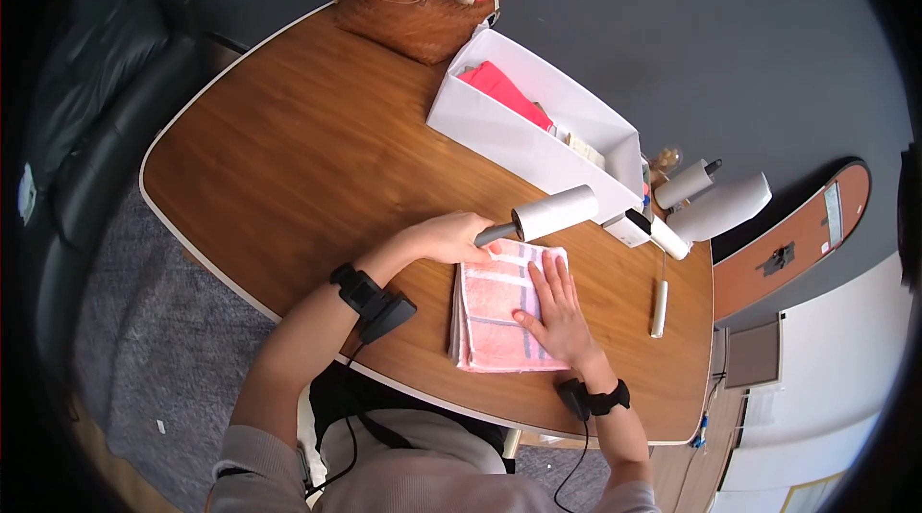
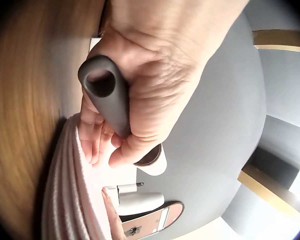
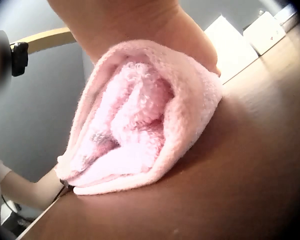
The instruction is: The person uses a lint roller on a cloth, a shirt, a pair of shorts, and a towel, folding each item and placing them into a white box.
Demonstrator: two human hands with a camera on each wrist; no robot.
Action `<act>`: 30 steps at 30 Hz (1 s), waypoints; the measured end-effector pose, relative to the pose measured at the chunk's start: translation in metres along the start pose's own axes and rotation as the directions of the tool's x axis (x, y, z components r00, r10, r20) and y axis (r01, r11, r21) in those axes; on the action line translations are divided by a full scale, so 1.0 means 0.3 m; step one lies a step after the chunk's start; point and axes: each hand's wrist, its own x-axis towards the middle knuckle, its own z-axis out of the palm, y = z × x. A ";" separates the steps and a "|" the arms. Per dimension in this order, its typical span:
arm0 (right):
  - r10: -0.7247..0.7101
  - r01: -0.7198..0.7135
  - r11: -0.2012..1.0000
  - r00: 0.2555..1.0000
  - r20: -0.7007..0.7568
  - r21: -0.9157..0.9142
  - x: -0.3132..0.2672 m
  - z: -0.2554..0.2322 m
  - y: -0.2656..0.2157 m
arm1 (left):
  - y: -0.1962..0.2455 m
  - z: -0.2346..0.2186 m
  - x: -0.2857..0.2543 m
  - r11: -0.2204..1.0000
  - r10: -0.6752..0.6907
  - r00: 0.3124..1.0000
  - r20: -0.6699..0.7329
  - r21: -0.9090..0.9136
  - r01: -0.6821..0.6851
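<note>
A folded pink towel point(image 1: 499, 321) with pale stripes lies on the wooden table; its thick folded layers show in both wrist views. My left hand point(image 1: 448, 238) grips the dark handle point(image 2: 111, 102) of a lint roller, whose white roll point(image 1: 555, 212) points to the right over the towel's far edge. The left fingertips are at that edge in the left wrist view. Flat on the towel's right part rests my right hand point(image 1: 557, 316), fingers spread. In the right wrist view the towel point(image 3: 140, 115) hides those fingers.
Beyond the towel stands a long white box point(image 1: 523, 153) with a red cloth inside. A brown furry bag point(image 1: 399, 18) is at the far edge. Rollers, a white object point(image 1: 720, 208) and an oval mirror point(image 1: 797, 239) stand at the right; a thin roller point(image 1: 660, 309) lies nearer.
</note>
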 end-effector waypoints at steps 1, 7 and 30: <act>0.001 -0.001 1.000 1.000 -0.005 0.014 -0.002 -0.004 0.002 | 0.000 -0.001 0.001 1.000 0.005 1.000 0.000 -0.003 -0.005; 0.012 -0.012 0.999 1.000 -0.012 -0.030 -0.014 -0.011 -0.009 | 0.014 -0.003 -0.001 1.000 -0.010 1.000 0.003 0.019 0.010; -0.166 0.100 0.936 0.971 0.175 0.337 -0.021 -0.080 -0.220 | 0.013 -0.010 -0.005 1.000 0.024 0.997 -0.070 -0.009 -0.025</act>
